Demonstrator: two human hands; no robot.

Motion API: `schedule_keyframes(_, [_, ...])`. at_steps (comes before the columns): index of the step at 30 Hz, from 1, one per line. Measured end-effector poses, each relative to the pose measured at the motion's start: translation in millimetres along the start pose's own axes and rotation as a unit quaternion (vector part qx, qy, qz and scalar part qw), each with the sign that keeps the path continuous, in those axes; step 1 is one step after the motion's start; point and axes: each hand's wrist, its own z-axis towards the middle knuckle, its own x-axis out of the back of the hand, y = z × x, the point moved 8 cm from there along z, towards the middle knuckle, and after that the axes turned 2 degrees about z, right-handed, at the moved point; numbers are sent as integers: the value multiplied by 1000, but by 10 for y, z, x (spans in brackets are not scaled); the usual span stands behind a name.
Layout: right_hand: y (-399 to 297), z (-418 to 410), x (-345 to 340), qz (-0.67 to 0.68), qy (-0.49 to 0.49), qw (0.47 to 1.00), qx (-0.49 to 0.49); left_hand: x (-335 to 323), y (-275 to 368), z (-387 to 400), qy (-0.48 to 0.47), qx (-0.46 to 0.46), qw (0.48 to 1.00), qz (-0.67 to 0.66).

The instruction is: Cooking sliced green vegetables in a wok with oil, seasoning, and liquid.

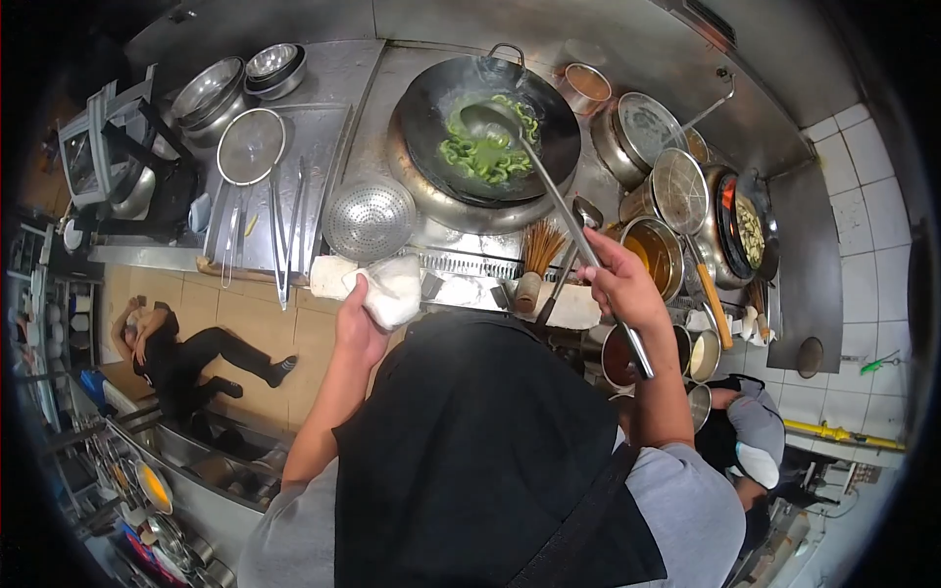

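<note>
My right hand [626, 283] grips the metal handle of a long ladle [560, 198]. Its bowl rests low inside a black wok [419, 117], among pieces of green vegetable [478, 165] in some liquid. In my left hand [362, 323] is a folded white cloth [393, 290], held in front of the stove edge. A perforated metal skimmer [370, 218] lies just beyond the cloth, to the left of the wok. Between the wok and my body, a bamboo wok brush [540, 257] stands beside a second ladle [587, 213].
At right are pots, a wire strainer [680, 191] with a wooden handle, and another wok [750, 228] over visible flame. Tongs [278, 250], a fine sieve [251, 147] and stacked bowls [209, 95] occupy the left counter. One person [176, 345] sits at left; another [750, 426] is close at right.
</note>
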Motion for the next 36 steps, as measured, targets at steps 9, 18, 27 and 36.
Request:
schedule_keyframes(9, [539,580,-193,-287,123,929,200,-234,10,605,-73,70,994,39])
schedule_keyframes(18, [1374,-124,-191,-224,217,936,161,-1017,-362,1856,-19,168,971,168])
schedule_keyframes(27, [2041,-250,22,-309,242,904,168,-568,-801,2744,168,-20,963,208])
schedule_keyframes(36, [1099,462,214,-281,245,903,215,-605,-688,2572,121,59,965,226])
